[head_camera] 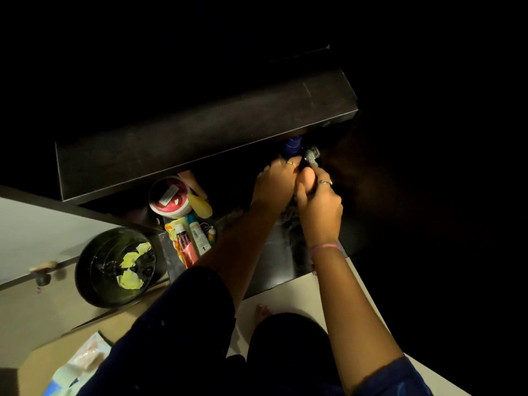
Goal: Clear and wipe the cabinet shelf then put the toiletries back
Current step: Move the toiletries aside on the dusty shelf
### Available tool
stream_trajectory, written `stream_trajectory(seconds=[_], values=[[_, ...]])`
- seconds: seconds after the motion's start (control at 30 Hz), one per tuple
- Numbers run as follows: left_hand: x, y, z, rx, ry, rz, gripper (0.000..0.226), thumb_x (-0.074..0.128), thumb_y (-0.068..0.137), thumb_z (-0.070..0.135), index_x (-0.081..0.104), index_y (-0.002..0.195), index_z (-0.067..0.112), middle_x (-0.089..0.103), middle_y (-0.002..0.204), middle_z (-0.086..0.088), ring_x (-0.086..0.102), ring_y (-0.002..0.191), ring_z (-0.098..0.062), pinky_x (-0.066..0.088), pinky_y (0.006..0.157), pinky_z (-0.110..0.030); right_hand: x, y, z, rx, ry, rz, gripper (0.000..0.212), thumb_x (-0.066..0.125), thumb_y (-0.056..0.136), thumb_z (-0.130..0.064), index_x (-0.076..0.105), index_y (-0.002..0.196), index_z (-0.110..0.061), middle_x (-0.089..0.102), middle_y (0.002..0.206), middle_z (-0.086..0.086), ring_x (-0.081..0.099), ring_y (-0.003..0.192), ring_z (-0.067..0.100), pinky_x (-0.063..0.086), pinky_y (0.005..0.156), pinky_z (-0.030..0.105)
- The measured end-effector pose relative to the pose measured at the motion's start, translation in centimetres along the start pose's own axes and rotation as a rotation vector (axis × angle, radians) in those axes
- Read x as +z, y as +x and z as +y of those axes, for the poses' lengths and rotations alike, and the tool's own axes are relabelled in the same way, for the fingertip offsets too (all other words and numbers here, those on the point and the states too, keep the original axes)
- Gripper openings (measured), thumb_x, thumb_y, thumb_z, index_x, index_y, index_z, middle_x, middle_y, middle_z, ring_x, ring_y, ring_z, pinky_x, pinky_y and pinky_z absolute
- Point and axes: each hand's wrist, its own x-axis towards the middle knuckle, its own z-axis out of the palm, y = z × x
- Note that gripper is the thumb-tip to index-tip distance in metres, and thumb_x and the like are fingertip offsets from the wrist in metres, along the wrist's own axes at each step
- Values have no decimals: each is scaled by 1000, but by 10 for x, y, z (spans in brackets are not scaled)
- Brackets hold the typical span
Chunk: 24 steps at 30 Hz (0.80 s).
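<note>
A dark cabinet shelf lies below a dark upper board. My left hand and my right hand meet at the shelf's far right, both curled around small items. A blue bottle stands just beyond my left fingers. A small shiny metallic thing sits at my right fingertips; what it is stays unclear. At the shelf's left lie toiletries: a red-and-white tub, a yellow bottle, a red tube and a white tube.
A dark round bin holding crumpled yellow paper stands on the floor at the left. A pale cabinet door with a knob is at the far left. Papers lie on the floor. My knees and a foot are below.
</note>
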Motion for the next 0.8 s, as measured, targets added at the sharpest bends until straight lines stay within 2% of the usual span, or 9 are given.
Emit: stream_trajectory(seconds=[0.13, 0.23, 0.3, 0.33, 0.37, 0.43, 0.53, 0.67, 0.8], values=[[3, -1, 0, 24, -145, 62, 27, 47, 93, 15, 59, 116, 8, 58, 115, -17, 56, 105, -31, 41, 86, -35, -8, -20, 7, -36, 72, 4, 39, 58, 89, -32, 48, 126, -25, 70, 94, 9, 68, 86, 25, 56, 72, 34], [-2, -12, -5, 42, -282, 88, 27, 48, 90, 12, 62, 111, 4, 60, 114, -16, 58, 104, -28, 43, 92, -31, -10, -41, 7, -84, 159, -19, 39, 63, 86, -27, 51, 123, -25, 70, 90, 1, 67, 80, 13, 50, 71, 16], [-12, -27, -14, 66, -314, 124, 26, 51, 90, 11, 64, 111, 5, 61, 114, -15, 59, 104, -23, 38, 95, -15, -7, -56, 7, -117, 168, -62, 40, 66, 84, -22, 53, 122, -20, 69, 88, -2, 66, 77, 10, 45, 70, 8], [-18, -36, -21, 83, -327, 160, 24, 54, 89, 9, 65, 110, 4, 62, 112, -15, 60, 103, -22, 34, 93, -7, -3, -63, 8, -119, 148, -99, 40, 67, 84, -24, 54, 122, -19, 70, 88, 0, 67, 77, 12, 48, 71, 13], [-26, -48, -28, 87, -338, 197, 23, 57, 89, 8, 66, 109, 4, 63, 109, -15, 62, 100, -21, 33, 91, -5, 2, -70, 9, -129, 117, -136, 40, 67, 84, -27, 54, 121, -19, 72, 87, 1, 69, 78, 16, 51, 70, 21], [-42, -75, -43, 46, -347, 225, 22, 60, 88, 12, 67, 108, 4, 65, 108, -14, 63, 99, -21, 38, 90, -12, 13, -86, 12, -180, 71, -204, 39, 66, 83, -34, 56, 118, -21, 73, 85, 4, 69, 78, 22, 51, 65, 28], [-56, -115, -66, -15, -262, 183, 27, 61, 90, 18, 65, 113, 7, 67, 111, -11, 63, 100, -19, 39, 88, -13, 27, -110, 13, -241, 91, -298, 43, 53, 82, -47, 59, 116, -21, 72, 90, 6, 68, 80, 23, 55, 68, 34], [-66, -142, -84, -52, -180, 151, 25, 60, 89, 12, 65, 112, 4, 69, 106, -12, 66, 97, -23, 42, 84, -21, 39, -133, 4, -316, 103, -304, 44, 50, 82, -47, 64, 111, -17, 71, 89, 6, 68, 77, 23, 57, 65, 31], [-66, -143, -95, -28, -168, 124, 21, 59, 88, 6, 67, 107, 1, 72, 96, -10, 66, 89, -15, 39, 80, -13, 44, -145, -6, -355, 106, -310, 42, 50, 85, -47, 63, 112, -17, 71, 88, 5, 68, 76, 23, 58, 63, 33]])
